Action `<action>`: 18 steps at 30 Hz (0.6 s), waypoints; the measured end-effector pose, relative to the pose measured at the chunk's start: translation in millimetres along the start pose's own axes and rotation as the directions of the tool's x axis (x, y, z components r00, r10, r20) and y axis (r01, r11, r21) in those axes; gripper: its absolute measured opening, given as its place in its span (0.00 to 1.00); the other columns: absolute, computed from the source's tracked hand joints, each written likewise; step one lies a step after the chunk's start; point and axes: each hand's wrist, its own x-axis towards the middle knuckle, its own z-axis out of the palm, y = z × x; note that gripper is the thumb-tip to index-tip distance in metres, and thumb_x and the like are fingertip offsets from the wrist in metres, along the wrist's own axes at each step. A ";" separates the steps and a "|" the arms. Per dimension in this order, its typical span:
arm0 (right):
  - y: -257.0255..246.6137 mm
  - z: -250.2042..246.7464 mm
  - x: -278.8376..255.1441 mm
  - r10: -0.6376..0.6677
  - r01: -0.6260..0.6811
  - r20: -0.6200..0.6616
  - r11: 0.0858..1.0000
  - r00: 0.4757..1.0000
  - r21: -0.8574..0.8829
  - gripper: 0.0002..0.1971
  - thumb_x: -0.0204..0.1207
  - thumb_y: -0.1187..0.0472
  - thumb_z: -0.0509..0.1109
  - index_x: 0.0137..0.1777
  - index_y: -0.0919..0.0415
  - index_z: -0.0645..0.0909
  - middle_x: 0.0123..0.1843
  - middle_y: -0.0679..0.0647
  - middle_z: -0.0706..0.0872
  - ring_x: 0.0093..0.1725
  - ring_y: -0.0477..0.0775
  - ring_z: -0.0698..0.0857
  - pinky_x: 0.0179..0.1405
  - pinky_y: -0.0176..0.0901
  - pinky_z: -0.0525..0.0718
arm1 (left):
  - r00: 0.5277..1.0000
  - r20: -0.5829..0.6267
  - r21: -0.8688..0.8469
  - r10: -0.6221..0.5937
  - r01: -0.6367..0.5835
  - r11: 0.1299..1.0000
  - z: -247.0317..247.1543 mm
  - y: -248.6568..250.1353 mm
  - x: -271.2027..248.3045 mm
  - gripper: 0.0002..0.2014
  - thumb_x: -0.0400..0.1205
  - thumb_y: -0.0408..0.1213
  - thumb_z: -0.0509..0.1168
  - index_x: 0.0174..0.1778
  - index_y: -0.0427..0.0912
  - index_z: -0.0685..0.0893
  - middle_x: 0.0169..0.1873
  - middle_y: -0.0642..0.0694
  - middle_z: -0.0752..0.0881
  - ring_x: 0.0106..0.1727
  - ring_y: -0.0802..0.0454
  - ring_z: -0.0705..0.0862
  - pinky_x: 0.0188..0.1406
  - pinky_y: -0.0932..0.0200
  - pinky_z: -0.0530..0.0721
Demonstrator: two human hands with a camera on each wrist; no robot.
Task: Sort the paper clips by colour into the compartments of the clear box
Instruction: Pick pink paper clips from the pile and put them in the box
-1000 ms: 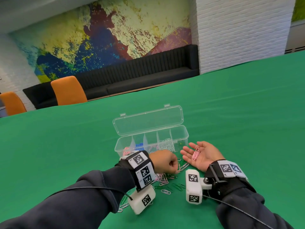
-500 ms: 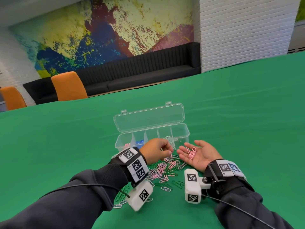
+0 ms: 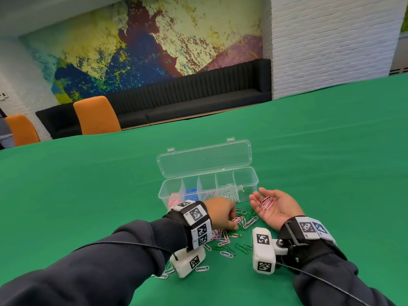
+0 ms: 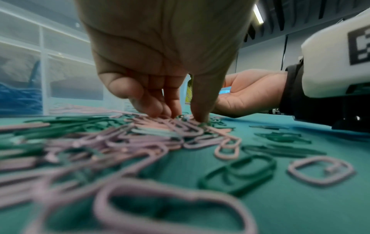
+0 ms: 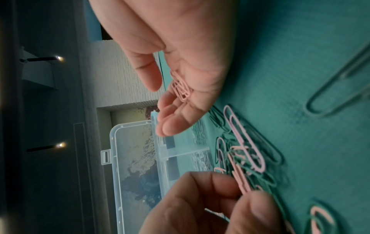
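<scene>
A clear box (image 3: 248,184) stands with its lid open; pink, blue and white clips lie in separate compartments. In front of it lies a pile of pink, green and white paper clips (image 3: 227,237) (image 4: 140,139). My left hand (image 3: 233,225) (image 4: 184,114) reaches down into the pile, and its thumb and finger pinch a pink clip (image 5: 241,183) there. To the right, my right hand (image 3: 278,207) (image 5: 170,101) rests palm up on the table with relaxed fingers. A few pink clips (image 3: 267,203) (image 5: 181,88) lie on its palm.
The green table (image 3: 320,140) stretches wide on all sides of the box. Loose clips (image 3: 202,268) are scattered near my left wrist camera. Orange chairs (image 3: 96,115) and a black bench stand beyond the far edge.
My left hand lifted from the pile toward the right palm half a second ago, then dropped back into the pile. The right hand stayed palm up.
</scene>
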 end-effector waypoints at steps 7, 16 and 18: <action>-0.3 -3.1 2.8 -0.005 0.005 0.002 1.000 1.000 -0.007 0.12 0.82 0.66 0.53 0.42 0.66 0.77 0.26 0.60 0.83 0.22 0.56 0.86 0.21 0.42 0.86 | 0.999 -0.036 0.035 -0.019 0.020 0.999 0.8 6.3 5.3 0.08 0.81 0.33 0.61 0.54 0.36 0.82 0.51 0.40 0.86 0.48 0.45 0.81 0.46 0.58 0.76; 1.0 -2.6 3.3 0.030 -0.030 0.003 0.995 1.000 -0.094 0.12 0.81 0.64 0.55 0.41 0.66 0.77 0.27 0.62 0.84 0.23 0.58 0.87 0.22 0.46 0.86 | 0.989 -0.136 -0.269 -0.048 0.010 0.963 -11.3 -1.0 3.6 0.06 0.80 0.38 0.67 0.48 0.40 0.85 0.41 0.47 0.85 0.39 0.56 0.78 0.39 0.64 0.76; 2.0 -2.1 3.4 0.044 -0.043 0.008 0.993 0.999 -0.106 0.13 0.82 0.63 0.54 0.41 0.65 0.77 0.29 0.63 0.84 0.24 0.59 0.87 0.23 0.48 0.86 | 0.987 -0.147 -0.411 -0.070 0.003 0.912 -16.7 -2.6 1.9 0.03 0.80 0.37 0.68 0.42 0.44 0.83 0.35 0.51 0.83 0.33 0.58 0.78 0.36 0.67 0.79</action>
